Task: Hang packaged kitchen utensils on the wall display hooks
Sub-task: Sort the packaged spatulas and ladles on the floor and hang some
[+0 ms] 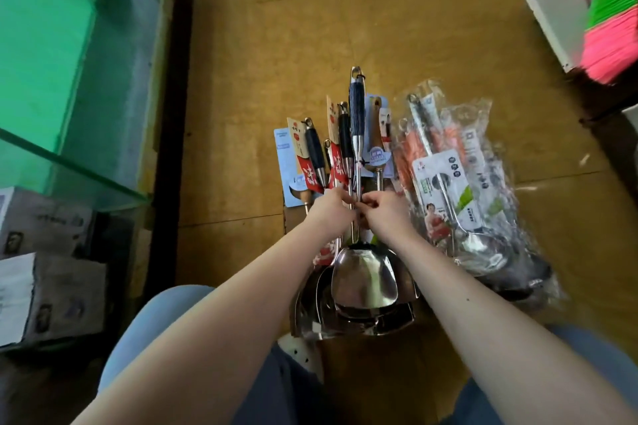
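The steel spatula (356, 145) with the dark blue handle lies lengthwise over a pile of carded spatulas (315, 152) on the wooden floor (345, 10), blade toward the person. The left hand (329, 209) and the right hand (381, 212) meet at its thin shaft, fingers curled and pinching it. Just right of the pile lies a clear plastic bundle of packaged ladles (459, 183). Cardboard boxes (51, 286) and a green glass cabinet (51, 62) stand at left.
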Demonstrator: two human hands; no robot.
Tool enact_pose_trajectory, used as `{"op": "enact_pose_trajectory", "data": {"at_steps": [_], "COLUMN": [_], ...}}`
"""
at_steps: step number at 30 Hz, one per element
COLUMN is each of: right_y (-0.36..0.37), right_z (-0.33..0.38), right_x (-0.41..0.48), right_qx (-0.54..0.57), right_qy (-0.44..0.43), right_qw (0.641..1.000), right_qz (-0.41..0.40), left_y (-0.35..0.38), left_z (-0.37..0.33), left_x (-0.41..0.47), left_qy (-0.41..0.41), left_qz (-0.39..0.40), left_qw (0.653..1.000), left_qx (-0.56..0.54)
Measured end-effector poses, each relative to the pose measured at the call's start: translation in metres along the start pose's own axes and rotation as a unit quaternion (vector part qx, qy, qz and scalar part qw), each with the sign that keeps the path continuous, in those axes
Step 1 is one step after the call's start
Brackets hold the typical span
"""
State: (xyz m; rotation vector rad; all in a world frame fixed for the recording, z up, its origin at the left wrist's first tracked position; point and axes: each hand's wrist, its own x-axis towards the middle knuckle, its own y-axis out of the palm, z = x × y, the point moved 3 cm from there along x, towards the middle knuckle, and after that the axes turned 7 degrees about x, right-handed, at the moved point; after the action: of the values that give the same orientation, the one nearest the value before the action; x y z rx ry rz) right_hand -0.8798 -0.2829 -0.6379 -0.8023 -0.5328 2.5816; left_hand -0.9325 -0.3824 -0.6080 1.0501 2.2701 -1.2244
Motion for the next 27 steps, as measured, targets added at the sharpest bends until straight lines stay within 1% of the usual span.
{"op": "enact_pose_trajectory", "data": {"at_steps": [7, 10, 14, 18, 23, 25, 27], "right_y": [0.009, 0.015, 0.018, 0.020, 0.021, 0.018, 0.015], "right_z": [-0.003, -0.003, 0.001, 0.007, 0.009, 0.012, 0.015], "right_x": [-0.003, -0.004, -0.009, -0.013, -0.012, -0.013, -0.013], "right_qx": [-0.027, -0.033, -0.044, -0.096, -0.194, -0.208, -0.194], "right_qy": [-0.014, -0.008, -0.005, -0.008, -0.029, -0.034, -0.035], "right_qw": [0.999, 0.999, 0.999, 0.994, 0.979, 0.976, 0.979], "right_qz": [-0.014, -0.009, -0.019, -0.042, -0.054, -0.046, -0.044], "left_y": [0.008, 0.007, 0.004, 0.002, 0.003, 0.001, 0.000], "left_z": [0.004, 0.012, 0.017, 0.014, 0.018, 0.020, 0.020], "left_x": [0.000, 0.006, 0.013, 0.016, 0.017, 0.016, 0.015], "left_qy": [-0.003, -0.014, -0.032, -0.034, -0.043, -0.043, -0.037], "left_qz": [0.022, 0.011, -0.014, -0.044, -0.036, -0.034, -0.033], "left_qw": [0.999, 0.999, 0.999, 0.998, 0.998, 0.998, 0.999], "left_qx": [0.045, 0.047, 0.017, 0.005, -0.002, -0.005, -0.007]}}
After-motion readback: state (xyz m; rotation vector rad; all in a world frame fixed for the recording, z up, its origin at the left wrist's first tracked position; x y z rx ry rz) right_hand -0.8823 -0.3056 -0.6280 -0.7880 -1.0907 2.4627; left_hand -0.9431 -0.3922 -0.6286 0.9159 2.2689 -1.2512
